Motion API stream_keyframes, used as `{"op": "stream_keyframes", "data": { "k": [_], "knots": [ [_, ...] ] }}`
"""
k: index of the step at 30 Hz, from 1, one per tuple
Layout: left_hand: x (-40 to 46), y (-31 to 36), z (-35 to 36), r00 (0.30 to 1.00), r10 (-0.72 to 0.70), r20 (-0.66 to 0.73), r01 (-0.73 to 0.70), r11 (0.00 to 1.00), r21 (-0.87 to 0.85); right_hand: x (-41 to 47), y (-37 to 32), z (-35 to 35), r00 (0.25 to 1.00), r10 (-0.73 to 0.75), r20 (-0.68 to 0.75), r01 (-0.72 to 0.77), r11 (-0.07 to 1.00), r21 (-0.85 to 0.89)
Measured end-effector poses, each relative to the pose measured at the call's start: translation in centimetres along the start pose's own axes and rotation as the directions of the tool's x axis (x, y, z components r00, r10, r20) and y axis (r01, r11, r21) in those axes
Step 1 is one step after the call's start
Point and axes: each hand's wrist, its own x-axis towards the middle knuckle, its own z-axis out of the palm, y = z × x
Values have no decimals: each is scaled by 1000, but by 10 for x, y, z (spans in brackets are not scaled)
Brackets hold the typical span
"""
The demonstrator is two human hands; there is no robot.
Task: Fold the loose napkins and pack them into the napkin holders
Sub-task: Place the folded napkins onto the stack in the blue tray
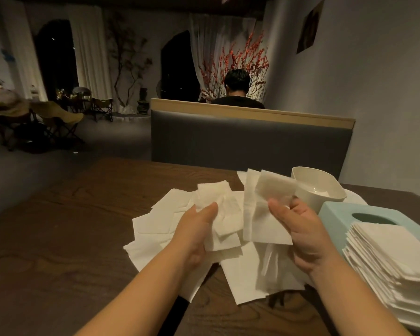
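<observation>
Loose napkins (pixel 155 226): thin, white, square sheets are lying spread and overlapping in a messy pile across the middle of the dark wooden surface (pixel 58 238), some flat, some creased.
Held napkins: 2 are being lifted above the pile, a crumpled one (pixel 224 214) on the left and a partly folded, translucent one (pixel 264 209) on the right.
Folded stack (pixel 393 263): a thick pile of neatly folded white napkins is sitting at the right edge, resting against the blue holder.
Blue holder (pixel 335 212): a pale blue box with an oval opening on top is standing just right of the right hand.
White holder (pixel 320 187): a cream tub with rounded corners is tilting behind the blue one, its open mouth showing.
Left hand (pixel 197 229): reaching forward, thumb up, fingers curling under and gripping the crumpled napkin.
Right hand (pixel 301 229): raised beside it, thumb pinching the partly folded napkin against the fingers.
</observation>
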Motion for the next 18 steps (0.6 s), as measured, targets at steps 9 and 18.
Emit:
{"op": "stream_keyframes", "data": {
  "k": [9, 18],
  "knots": [
    [-15, 1, 17, 985, -81, 155, 98, 990, -105, 8, 19, 15, 999, 26, -23, -34, 859, -510],
    [-7, 2, 7, 998, 65, 23, -64, 997, -30, 10, 6, -3, 985, 162, -60, -166, 789, -591]
  ]
}}
